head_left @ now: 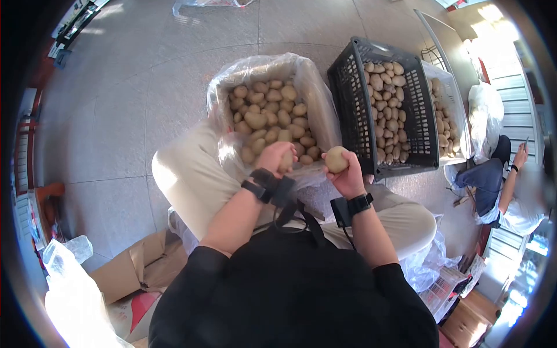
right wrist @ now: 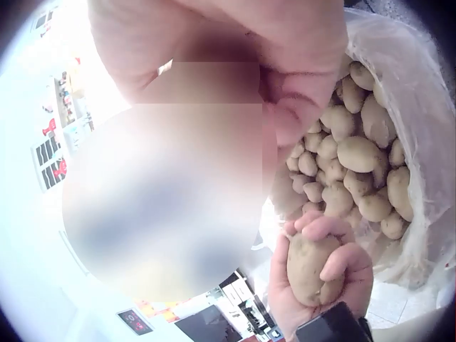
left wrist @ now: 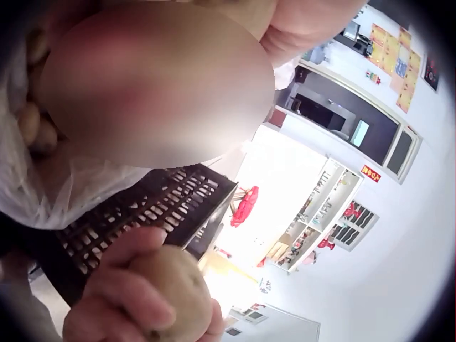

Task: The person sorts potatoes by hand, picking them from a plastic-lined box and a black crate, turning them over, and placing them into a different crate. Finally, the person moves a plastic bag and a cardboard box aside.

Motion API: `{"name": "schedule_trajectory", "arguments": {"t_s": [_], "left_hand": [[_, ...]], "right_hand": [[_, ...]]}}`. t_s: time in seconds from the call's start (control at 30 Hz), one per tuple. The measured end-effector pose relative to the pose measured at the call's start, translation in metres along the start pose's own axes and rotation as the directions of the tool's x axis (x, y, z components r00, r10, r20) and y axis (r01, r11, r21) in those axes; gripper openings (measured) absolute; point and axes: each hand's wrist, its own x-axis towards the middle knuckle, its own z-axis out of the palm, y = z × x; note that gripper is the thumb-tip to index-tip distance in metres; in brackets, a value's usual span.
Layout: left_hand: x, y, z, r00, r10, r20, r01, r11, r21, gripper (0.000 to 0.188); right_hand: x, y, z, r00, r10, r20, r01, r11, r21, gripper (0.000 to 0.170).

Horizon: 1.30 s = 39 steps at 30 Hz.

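Observation:
My left hand (head_left: 272,158) holds a potato (right wrist: 308,267) over the near edge of a box lined with clear plastic (head_left: 316,93). In the right wrist view its fingers curl round the potato's side. My right hand (head_left: 350,178) grips a second, rounder potato (head_left: 336,159) just to the right; the left wrist view shows those fingers (left wrist: 128,292) wrapped about it. Many loose potatoes (head_left: 264,116) fill the lined box beneath the hands. Blurred patches hide part of both wrist views.
A black slatted crate (head_left: 354,98) of smaller potatoes stands right of the lined box. Beyond it sits a white container (head_left: 464,139) with more potatoes. Another person (head_left: 505,191) sits at the far right. An open cardboard box (head_left: 133,261) lies at the lower left.

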Motion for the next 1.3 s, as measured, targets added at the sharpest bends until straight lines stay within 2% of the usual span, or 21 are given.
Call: {"name": "schedule_trajectory", "arguments": {"t_s": [0.03,0.13,0.2,0.23,0.3,0.37,0.47,0.5,0.6,0.73,0.83,0.93,1.03,1.13,1.17,1.27,1.3], "left_hand": [[-0.002,0.003,-0.003,0.999,0.01,-0.053,-0.011,0.999,-0.031,0.016],[-0.006,0.012,-0.013,0.979,0.023,-0.201,-0.05,0.99,-0.132,0.012],[-0.006,0.012,-0.027,0.961,-0.002,-0.276,-0.061,0.974,-0.219,0.012],[-0.005,0.01,-0.033,0.963,0.018,-0.267,-0.083,0.969,-0.233,0.012],[-0.003,0.005,-0.043,0.968,0.004,-0.251,-0.075,0.959,-0.273,0.013],[0.001,0.0,-0.052,0.974,-0.021,-0.224,-0.047,0.953,-0.298,0.014],[0.003,-0.005,-0.061,0.977,-0.062,-0.206,-0.001,0.955,-0.295,0.015],[0.002,-0.005,-0.061,0.972,-0.064,-0.224,-0.003,0.959,-0.285,0.015],[-0.002,-0.003,-0.056,0.954,-0.092,-0.284,-0.002,0.95,-0.313,0.013],[0.002,-0.003,-0.061,0.943,-0.161,-0.29,0.053,0.937,-0.346,0.016],[0.007,-0.003,-0.061,0.913,-0.206,-0.351,0.066,0.926,-0.372,0.02],[0.018,0.0,-0.067,0.916,-0.244,-0.319,0.055,0.863,-0.503,0.029],[0.033,0.007,-0.079,0.908,-0.095,-0.409,-0.164,0.816,-0.554,0.039],[0.052,0.013,-0.096,0.897,0.03,-0.44,-0.32,0.732,-0.602,0.026],[0.06,0.012,-0.11,0.937,0.02,-0.35,-0.258,0.715,-0.65,0.023],[0.041,0.017,-0.072,0.877,0.08,-0.474,-0.361,0.761,-0.54,0.02],[0.038,0.013,-0.07,0.902,0.134,-0.411,-0.343,0.801,-0.491,0.019]], "right_hand": [[-0.004,-0.001,0.0,0.996,0.006,-0.09,-0.006,1.0,-0.001,0.033],[-0.004,0.005,-0.019,0.993,-0.001,-0.12,-0.017,0.989,-0.146,0.029],[-0.001,0.018,-0.016,0.955,-0.142,-0.259,0.023,0.909,-0.416,0.028],[-0.001,0.025,-0.01,0.924,-0.223,-0.311,0.022,0.841,-0.54,0.029],[0.009,0.035,-0.011,0.939,-0.325,-0.111,0.185,0.751,-0.633,0.035],[0.033,0.047,-0.024,0.912,-0.404,0.067,0.323,0.609,-0.724,0.044],[0.056,0.062,-0.026,0.894,-0.423,0.149,0.371,0.513,-0.774,0.042],[0.057,0.066,-0.021,0.916,-0.381,0.123,0.325,0.529,-0.784,0.038],[0.08,0.088,-0.048,0.868,-0.354,0.349,0.421,0.15,-0.894,0.033],[0.07,0.093,-0.045,0.931,-0.296,0.212,0.321,0.394,-0.861,0.031],[0.059,0.083,-0.051,0.968,-0.219,0.118,0.21,0.466,-0.859,0.029],[0.044,0.074,-0.051,0.989,-0.144,0.022,0.109,0.629,-0.77,0.025],[0.038,0.074,-0.049,0.99,-0.138,-0.009,0.083,0.643,-0.761,0.023],[0.035,0.076,-0.047,0.994,-0.113,-0.012,0.064,0.648,-0.759,0.023],[0.034,0.077,-0.046,0.994,-0.105,-0.009,0.062,0.648,-0.759,0.023],[0.035,0.077,-0.044,0.995,-0.104,0.013,0.074,0.618,-0.783,0.023],[0.035,0.076,-0.043,0.994,-0.107,0.016,0.079,0.622,-0.779,0.023]]}}
